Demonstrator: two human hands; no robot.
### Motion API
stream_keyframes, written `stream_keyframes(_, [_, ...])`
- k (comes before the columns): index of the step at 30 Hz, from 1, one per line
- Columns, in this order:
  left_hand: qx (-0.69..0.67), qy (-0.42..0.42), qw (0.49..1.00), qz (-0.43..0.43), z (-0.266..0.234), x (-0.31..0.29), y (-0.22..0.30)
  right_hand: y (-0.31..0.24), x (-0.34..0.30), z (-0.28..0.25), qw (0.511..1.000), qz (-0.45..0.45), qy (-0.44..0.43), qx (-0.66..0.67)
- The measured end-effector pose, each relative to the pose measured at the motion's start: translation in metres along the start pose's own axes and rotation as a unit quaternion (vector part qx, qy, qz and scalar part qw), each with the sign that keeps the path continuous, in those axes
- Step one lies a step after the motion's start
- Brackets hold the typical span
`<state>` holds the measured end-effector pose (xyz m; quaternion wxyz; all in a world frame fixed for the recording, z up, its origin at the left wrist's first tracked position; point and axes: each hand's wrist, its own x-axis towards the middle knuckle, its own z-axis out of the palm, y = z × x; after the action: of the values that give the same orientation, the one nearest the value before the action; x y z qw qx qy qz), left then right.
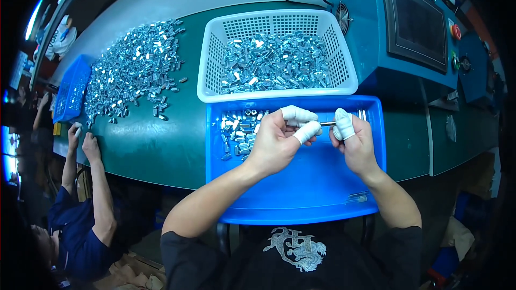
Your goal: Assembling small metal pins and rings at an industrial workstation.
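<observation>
Over the blue tray (279, 193), my left hand (275, 142) and my right hand (357, 147) face each other, white covers on their thumbs and some fingers. A thin dark metal rod (327, 124) spans the gap between their fingertips. My right hand pinches one end of it. The left fingertips are closed at the other end, and they hide whatever they hold there. Small shiny metal pieces (234, 131) lie in the tray's left part, beside my left hand. A few clear slender pieces (356, 197) rest near its right front corner.
Behind the tray stands a white perforated basket (277, 94) full of metal pieces. A large pile (137, 62) of them covers the green table (172, 134) on the left, next to a smaller blue basket (71, 88). A co-worker's hands (90, 145) are there. On the right stands a machine (371, 37) with a screen.
</observation>
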<state>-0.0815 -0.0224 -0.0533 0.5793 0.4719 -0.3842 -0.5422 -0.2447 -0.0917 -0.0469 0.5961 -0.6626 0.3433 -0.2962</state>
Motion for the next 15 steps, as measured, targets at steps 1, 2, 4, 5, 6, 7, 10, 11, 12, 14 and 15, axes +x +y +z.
stream_keyframes(1, [0.000, 0.000, 1.000, -0.001, 0.000, 0.000, -0.001, 0.000, 0.000, 0.000, 1.000, 0.010, 0.008, 0.014])
stream_keyframes(2, [-0.010, -0.006, 1.000, -0.003, 0.001, -0.001, -0.002, 0.001, -0.001, 0.000, 0.999, 0.020, 0.017, 0.029])
stream_keyframes(4, [-0.019, -0.013, 1.000, -0.008, 0.003, -0.002, -0.004, 0.001, -0.003, 0.001, 0.999, 0.030, 0.011, 0.039])
stream_keyframes(5, [0.022, 0.005, 0.999, 0.039, 0.003, -0.003, -0.007, 0.002, -0.004, 0.001, 0.998, 0.040, 0.006, 0.047])
stream_keyframes(6, [0.062, 0.024, 0.994, 0.086, 0.005, -0.003, -0.010, 0.003, -0.003, 0.000, 0.998, 0.044, 0.011, 0.048])
stream_keyframes(7, [0.151, 0.046, 0.978, 0.134, 0.006, -0.004, -0.009, 0.004, 0.001, -0.001, 0.993, 0.082, -0.024, 0.083])
stream_keyframes(10, [0.298, 0.044, 0.925, 0.232, 0.007, -0.002, -0.003, 0.002, 0.006, -0.005, 0.974, 0.156, -0.061, 0.150])
stream_keyframes(11, [0.294, 0.048, 0.925, 0.235, 0.008, -0.001, -0.002, -0.002, 0.007, -0.003, 0.963, 0.178, -0.066, 0.191])
stream_keyframes(12, [0.277, 0.053, 0.934, 0.221, 0.007, -0.001, -0.006, -0.006, 0.008, -0.002, 0.950, 0.199, -0.071, 0.232])
stream_keyframes(14, [0.277, 0.047, 0.935, 0.215, 0.005, 0.001, -0.006, -0.007, 0.008, -0.004, 0.951, 0.199, -0.065, 0.227])
stream_keyframes(15, [0.274, 0.046, 0.937, 0.213, 0.006, 0.001, -0.005, -0.007, 0.008, -0.005, 0.950, 0.197, -0.070, 0.232])
